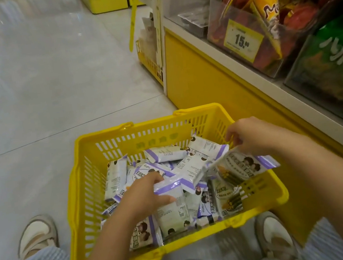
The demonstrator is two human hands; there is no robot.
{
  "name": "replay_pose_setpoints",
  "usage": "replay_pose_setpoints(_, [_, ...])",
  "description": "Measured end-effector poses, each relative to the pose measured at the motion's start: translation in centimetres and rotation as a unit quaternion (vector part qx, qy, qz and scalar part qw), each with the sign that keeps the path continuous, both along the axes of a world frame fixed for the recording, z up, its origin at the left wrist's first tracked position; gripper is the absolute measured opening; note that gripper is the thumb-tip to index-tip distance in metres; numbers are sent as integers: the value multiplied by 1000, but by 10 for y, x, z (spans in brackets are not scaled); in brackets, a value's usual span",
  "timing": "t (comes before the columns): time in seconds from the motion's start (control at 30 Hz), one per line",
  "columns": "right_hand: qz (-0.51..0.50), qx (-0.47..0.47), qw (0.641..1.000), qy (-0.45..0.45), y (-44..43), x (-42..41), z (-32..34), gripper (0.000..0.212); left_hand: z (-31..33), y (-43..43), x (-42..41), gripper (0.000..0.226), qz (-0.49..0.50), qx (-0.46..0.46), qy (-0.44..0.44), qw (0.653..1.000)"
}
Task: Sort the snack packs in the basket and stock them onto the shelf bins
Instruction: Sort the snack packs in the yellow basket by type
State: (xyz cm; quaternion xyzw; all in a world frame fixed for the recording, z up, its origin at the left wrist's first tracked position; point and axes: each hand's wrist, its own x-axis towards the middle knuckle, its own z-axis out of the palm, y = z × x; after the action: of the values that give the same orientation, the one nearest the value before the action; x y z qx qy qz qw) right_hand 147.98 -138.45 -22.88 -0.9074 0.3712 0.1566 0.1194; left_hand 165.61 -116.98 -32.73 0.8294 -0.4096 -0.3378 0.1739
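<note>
Both grips are down in the yellow basket, sorting snack packs on the floor.
Left grip is closed on a purple-striped pack, and right grip pinches a second pack at its edge. They look light, crinkly and slippery, so best hold the crimped ends rather than squeeze the middle.

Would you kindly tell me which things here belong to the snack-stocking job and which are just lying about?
Job: yellow basket; snack packs inside it; left hand gripping the top pack; right hand holding the lifted pack; clear shelf bins.
Lying about: price tag; yellow wire rack; left shoe.
</note>
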Motion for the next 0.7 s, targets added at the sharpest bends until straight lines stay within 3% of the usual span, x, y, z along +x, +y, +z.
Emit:
replay_pose_setpoints(0.1, [35, 77, 996, 7, 9, 7, -24, 26, 16, 5, 19, 56, 61, -76, 32, 995])
replay_pose_setpoints(0.27, [37, 95, 992, 75, 17, 0, -103, 48, 24, 9, 44, 15, 206, -247, 51, 945])
replay_pose_setpoints(0.37, [-6, 87, 991, 102, 10, -6, -124, 71, 13, 8, 53, 15, 327, -326, 83, 883])
replay_pose_setpoints(0.43, [-36, 98, 988, 110, 6, -7, -128, 79, 2, 4, 58, 31, 376, -330, 91, 861])
replay_pose_setpoints(0.5, [-11, 82, 988, 128, 4, -4, -129, 69, -9, 0, 61, 53, 372, -282, 44, 883])
replay_pose_setpoints(0.57, [27, 55, 988, 140, 4, -2, -128, 43, -17, -3, 59, 66, 336, -226, -32, 914])
replay_pose_setpoints(0.63, [55, 32, 988, 144, 5, 0, -126, 30, -22, -4, 55, 66, 295, -192, -109, 930])
replay_pose_setpoints(0.7, [61, 39, 987, 145, 6, 1, -126, 32, -24, -6, 51, 56, 249, -180, -165, 937])
